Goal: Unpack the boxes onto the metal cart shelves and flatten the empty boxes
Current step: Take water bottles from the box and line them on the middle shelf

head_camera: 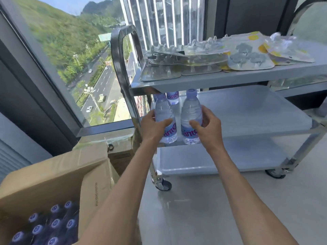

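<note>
At the near left corner of the cart's middle shelf (247, 110), two bottles stand upright side by side, one in each hand. The left hand (152, 126) is wrapped round the left bottle (165, 119), thumb across the label and the other fingers hidden behind it. The right hand (207, 126) closes on the right bottle (191, 117) the same way, thumb in front, fingers curled round the far side. Both grips sit at label height, low on the body, probably so the bottles can be set down level and slid under the top shelf (230, 80) without the caps catching its edge. They go just in front of another bottle (173, 98) already standing farther back, which suggests a row is being built from the left corner outward.

The bottles are clear plastic, full of water, with pale lilac caps and a lilac label printed with magenta lettering. Their bases look to be touching the shelf, or very nearly so; I cannot tell which.

At the near left, an open box (58, 175) still shows many dark caps (54, 223) packed close, so unpacking is far from done. The top shelf holds clear blister packs (185, 57) and printed cards (251, 55).
</note>
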